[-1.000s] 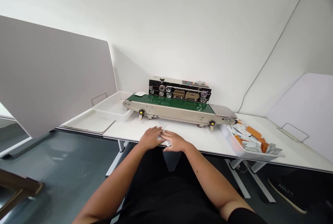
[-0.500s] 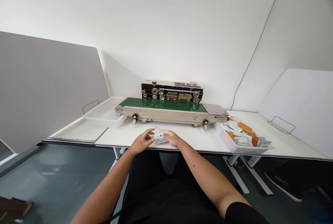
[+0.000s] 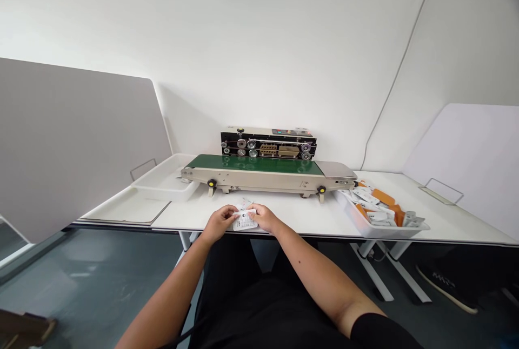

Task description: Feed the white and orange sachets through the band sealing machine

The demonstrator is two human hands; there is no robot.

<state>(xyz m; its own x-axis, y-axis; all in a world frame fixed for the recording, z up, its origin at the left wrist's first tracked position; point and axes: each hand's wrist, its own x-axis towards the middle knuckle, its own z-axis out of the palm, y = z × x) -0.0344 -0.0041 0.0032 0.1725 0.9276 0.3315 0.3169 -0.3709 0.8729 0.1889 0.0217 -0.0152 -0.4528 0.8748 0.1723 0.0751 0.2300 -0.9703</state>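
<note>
Packet (image 3: 245, 221) sits between left hand (image 3: 221, 223) and right hand (image 3: 265, 219), about equally near, each hand's fingers pinching one side; long axis unclear.

The packet (image 3: 245, 222) is white with black print, the belt (image 3: 267, 165) green.

A strip of white table (image 3: 310, 215) offers passage between the right hand (image 3: 265, 218) and a heaped plastic bin (image 3: 383, 232), while a green-belted conveyor (image 3: 263, 180) bars the way beyond and a gray panel (image 3: 81, 149) walls the left.
</note>
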